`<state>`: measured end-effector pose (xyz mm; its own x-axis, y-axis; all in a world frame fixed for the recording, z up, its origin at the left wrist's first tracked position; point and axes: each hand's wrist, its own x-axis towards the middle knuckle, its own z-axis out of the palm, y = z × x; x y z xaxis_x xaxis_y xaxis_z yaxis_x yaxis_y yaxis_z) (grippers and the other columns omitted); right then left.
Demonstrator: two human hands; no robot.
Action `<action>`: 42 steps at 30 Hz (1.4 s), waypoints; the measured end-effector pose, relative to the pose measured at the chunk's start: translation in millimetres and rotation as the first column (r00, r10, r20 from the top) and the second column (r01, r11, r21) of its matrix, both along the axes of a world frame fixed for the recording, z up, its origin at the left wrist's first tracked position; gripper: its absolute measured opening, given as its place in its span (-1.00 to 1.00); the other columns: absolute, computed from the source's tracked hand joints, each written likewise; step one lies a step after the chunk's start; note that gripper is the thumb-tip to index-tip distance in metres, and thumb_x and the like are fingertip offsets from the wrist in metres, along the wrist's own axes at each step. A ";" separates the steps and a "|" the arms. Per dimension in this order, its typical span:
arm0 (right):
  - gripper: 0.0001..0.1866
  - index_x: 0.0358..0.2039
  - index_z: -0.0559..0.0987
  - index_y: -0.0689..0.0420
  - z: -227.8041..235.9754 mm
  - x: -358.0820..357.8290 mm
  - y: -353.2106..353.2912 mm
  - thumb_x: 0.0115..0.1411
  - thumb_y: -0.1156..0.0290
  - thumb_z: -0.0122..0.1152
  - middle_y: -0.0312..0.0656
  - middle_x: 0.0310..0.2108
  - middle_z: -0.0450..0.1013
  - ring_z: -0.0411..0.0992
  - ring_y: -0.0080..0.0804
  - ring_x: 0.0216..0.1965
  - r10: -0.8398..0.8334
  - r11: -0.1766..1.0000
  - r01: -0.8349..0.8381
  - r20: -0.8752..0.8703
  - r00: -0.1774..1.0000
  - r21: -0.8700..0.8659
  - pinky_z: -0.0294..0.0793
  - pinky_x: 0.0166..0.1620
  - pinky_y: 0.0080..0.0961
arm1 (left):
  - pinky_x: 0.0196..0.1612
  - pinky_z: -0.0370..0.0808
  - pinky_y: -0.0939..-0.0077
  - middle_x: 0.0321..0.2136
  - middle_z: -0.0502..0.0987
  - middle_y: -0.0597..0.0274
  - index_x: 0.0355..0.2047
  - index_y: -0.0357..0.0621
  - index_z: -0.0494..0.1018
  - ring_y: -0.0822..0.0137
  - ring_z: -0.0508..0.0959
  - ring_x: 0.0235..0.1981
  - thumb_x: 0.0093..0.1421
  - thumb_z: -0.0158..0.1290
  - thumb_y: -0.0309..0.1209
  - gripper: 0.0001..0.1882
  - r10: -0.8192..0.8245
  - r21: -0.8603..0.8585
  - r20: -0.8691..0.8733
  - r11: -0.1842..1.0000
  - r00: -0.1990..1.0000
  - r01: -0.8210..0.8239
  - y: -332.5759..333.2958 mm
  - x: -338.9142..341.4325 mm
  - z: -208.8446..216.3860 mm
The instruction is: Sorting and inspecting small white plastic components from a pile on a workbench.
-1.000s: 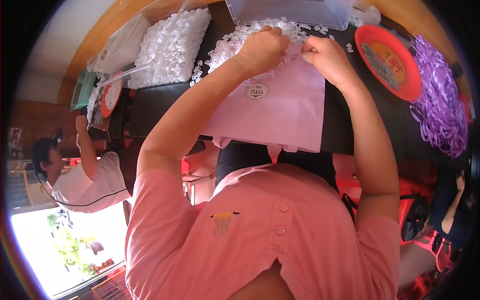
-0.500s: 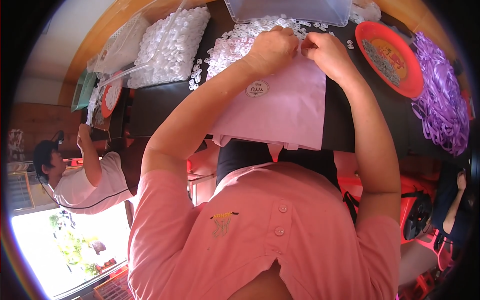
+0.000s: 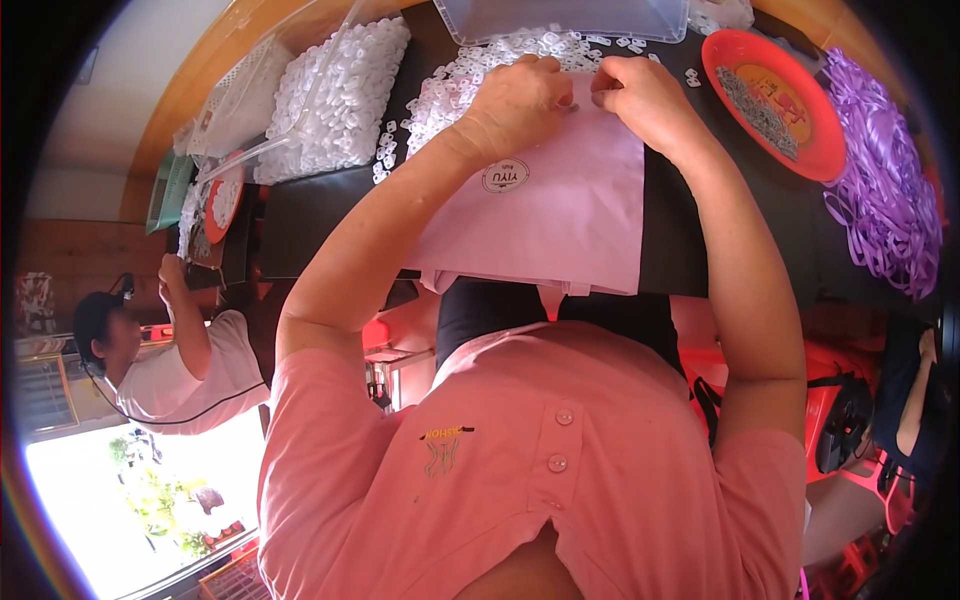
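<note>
A pink cloth bag point(image 3: 540, 225) with a round printed label lies flat at the table's near edge. Over its far part, my left hand point(image 3: 520, 105) is closed, its fingertips bent together toward the right. My right hand point(image 3: 648, 100), close by with a small gap between the two, pinches thumb and forefinger. Whatever either pinch holds is too small or hidden to name. Small white plastic buckle-like pieces point(image 3: 440, 100) lie in a loose heap beyond and left of the hands, some along the bag's far edge.
A clear bag packed with white pieces point(image 3: 335, 100) stands at the left. Behind is a clear plastic bin point(image 3: 570, 22). To the right are a red plate point(image 3: 830, 150) with small grey metal parts and a purple ribbon pile point(image 3: 885, 190). Another person point(image 3: 190, 360) works at far left.
My hands stay over the bag's far part with fingers still closed, shifted only slightly. The whole view has moved a little. The person at the left has barely moved.
</note>
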<state>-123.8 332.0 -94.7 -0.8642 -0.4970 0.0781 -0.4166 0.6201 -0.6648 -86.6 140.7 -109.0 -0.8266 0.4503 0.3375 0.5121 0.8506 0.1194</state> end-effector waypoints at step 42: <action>-0.75 -0.48 0.54 0.24 4.2 8.5 -3.0 0.19 0.31 0.09 -0.32 -0.70 0.34 0.30 -0.58 -0.66 0.180 0.920 -0.100 0.182 0.967 -0.380 0.26 -0.54 -0.55 | -0.51 0.35 0.71 -0.56 0.51 0.34 -0.32 -0.26 0.55 0.59 0.43 -0.55 0.20 0.09 -0.37 -0.82 -0.022 0.745 0.486 0.533 0.874 -0.401 16.0 38.4 20.1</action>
